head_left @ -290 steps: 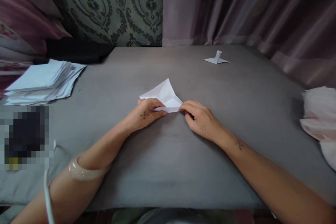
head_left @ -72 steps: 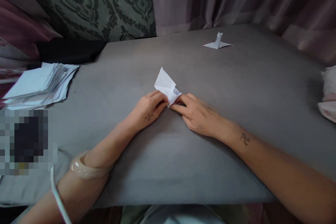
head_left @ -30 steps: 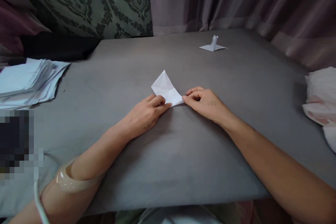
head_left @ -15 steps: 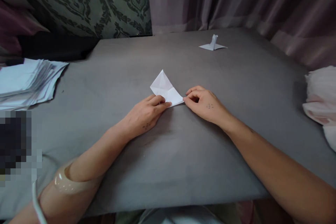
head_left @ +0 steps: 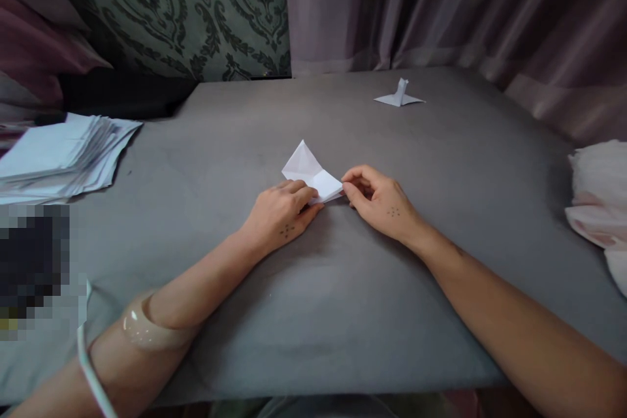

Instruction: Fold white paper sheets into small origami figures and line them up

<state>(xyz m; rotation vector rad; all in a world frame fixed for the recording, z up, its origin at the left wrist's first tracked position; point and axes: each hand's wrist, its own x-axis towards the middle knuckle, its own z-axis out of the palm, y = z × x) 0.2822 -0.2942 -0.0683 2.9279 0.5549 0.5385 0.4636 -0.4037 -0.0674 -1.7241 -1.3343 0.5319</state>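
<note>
A folded sheet of white paper [head_left: 321, 181] lies at the middle of the table, one point facing away from me and another to the right. Across its near left part rests my left hand [head_left: 285, 214], fingers closed on the edge and covering that corner. My right hand [head_left: 375, 199] pinches the right-hand point between thumb and forefinger. Along the near right edge the paper's layers stand slightly apart. Creases show on the far flap.
A folded paper bird [head_left: 400, 95] stands at the back right of the grey-covered table [head_left: 313, 313]. At the left lies a stack of white paper [head_left: 53, 150], with a white cable [head_left: 91, 366] nearer me. Bunched pale cloth [head_left: 600, 189] sits at the right edge.
The right point of the paper has been lifted a little, so its layers part along the near edge. My left thumb has slid to the near edge. The whole view has shifted slightly.
</note>
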